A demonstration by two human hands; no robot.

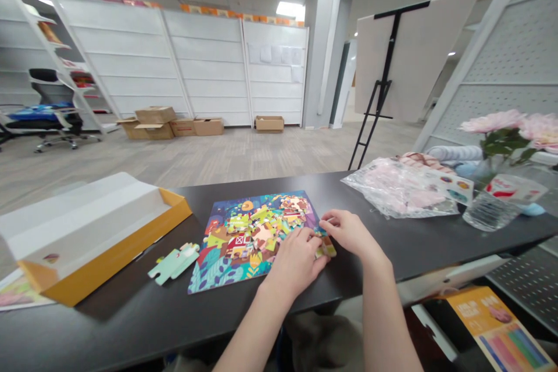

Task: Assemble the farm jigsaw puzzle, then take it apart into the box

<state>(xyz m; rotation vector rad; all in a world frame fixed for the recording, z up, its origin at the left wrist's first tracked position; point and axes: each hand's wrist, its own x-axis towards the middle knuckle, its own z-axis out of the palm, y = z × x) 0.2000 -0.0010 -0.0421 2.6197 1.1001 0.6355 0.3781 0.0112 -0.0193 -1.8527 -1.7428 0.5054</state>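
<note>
A colourful puzzle board [204, 282] lies on the black table, with a loose heap of jigsaw pieces [261, 232] over its middle. My left hand [299, 256] bends down at the board's right edge, its fingers closed on a puzzle piece [330, 249] that shows partly beneath them. Just to the right, my right hand [349, 233] has its fingers curled in a pinch beside the board's edge. Whatever sits between those fingertips is too small to make out. Several pale green puzzle pieces [174, 263] rest on the table left of the board.
An open yellow-and-white box [108, 244] stands at the left of the table [143, 325]. On the right are a clear plastic bag [392, 192] and a glass vase [488, 209] with pink flowers [497, 122]. A yellow package [501, 325] sits below the table's right side.
</note>
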